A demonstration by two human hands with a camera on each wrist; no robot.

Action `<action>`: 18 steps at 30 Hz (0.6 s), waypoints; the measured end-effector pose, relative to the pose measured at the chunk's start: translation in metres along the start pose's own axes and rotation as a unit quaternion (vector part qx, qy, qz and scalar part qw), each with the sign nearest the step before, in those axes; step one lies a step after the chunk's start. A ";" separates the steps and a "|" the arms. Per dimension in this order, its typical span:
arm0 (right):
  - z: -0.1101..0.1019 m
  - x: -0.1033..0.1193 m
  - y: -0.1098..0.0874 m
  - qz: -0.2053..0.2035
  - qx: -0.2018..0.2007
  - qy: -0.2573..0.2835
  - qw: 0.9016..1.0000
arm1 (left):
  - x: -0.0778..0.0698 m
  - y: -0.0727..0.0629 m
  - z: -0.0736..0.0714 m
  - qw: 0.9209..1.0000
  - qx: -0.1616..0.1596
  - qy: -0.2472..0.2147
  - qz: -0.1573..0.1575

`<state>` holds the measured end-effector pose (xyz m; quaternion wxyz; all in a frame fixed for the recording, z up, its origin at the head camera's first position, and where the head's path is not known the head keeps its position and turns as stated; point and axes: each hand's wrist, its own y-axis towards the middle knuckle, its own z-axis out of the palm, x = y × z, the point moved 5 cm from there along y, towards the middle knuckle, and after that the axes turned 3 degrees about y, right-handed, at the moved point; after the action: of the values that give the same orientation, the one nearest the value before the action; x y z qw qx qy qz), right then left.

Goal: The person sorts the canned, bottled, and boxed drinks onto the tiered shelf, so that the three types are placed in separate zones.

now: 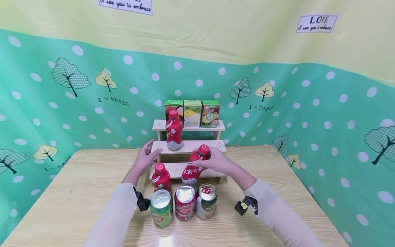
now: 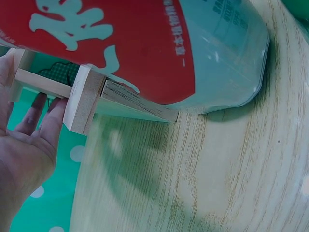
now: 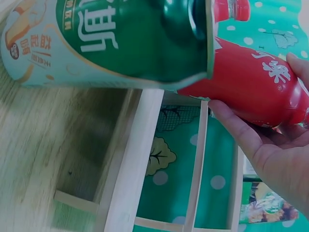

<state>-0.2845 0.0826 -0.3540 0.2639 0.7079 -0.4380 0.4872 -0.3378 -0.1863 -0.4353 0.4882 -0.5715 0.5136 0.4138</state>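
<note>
My right hand (image 1: 218, 161) grips a red plastic drink bottle (image 1: 190, 168) near its cap, thumb and fingers around it. The bottle tilts, its clear base low in front of the bottom tier of a wooden step shelf (image 1: 197, 146). At the shelf's left end, my left hand (image 1: 143, 160) rests with fingers extended; the left wrist view shows its fingertips (image 2: 57, 110) against the wood. A matching red bottle (image 1: 174, 132) stands upright on the middle tier, left side. Another red bottle (image 1: 161, 179) stands in front of the shelf, partly hidden behind a green can (image 1: 162, 209).
Beside the green can stand a red can (image 1: 184, 204) and a green-and-white can (image 1: 206, 202), in a row nearest me. Three juice cartons (image 1: 192, 115) line the top tier. Behind the wooden table (image 1: 92, 192) hangs a patterned cloth (image 1: 185, 79).
</note>
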 end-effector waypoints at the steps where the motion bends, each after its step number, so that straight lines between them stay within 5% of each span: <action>1: -0.001 0.000 0.000 0.002 -0.003 -0.002 1.000 | -0.002 -0.003 0.000 1.000 0.001 0.001 0.001; 18: -0.024 0.003 -0.005 0.001 -0.023 -0.023 0.999 | 0.015 0.011 -0.004 1.000 -0.012 0.019 0.006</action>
<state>-0.2906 0.1029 -0.3413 0.2692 0.7121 -0.4557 0.4613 -0.3464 -0.1928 -0.4510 0.4690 -0.5821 0.5211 0.4118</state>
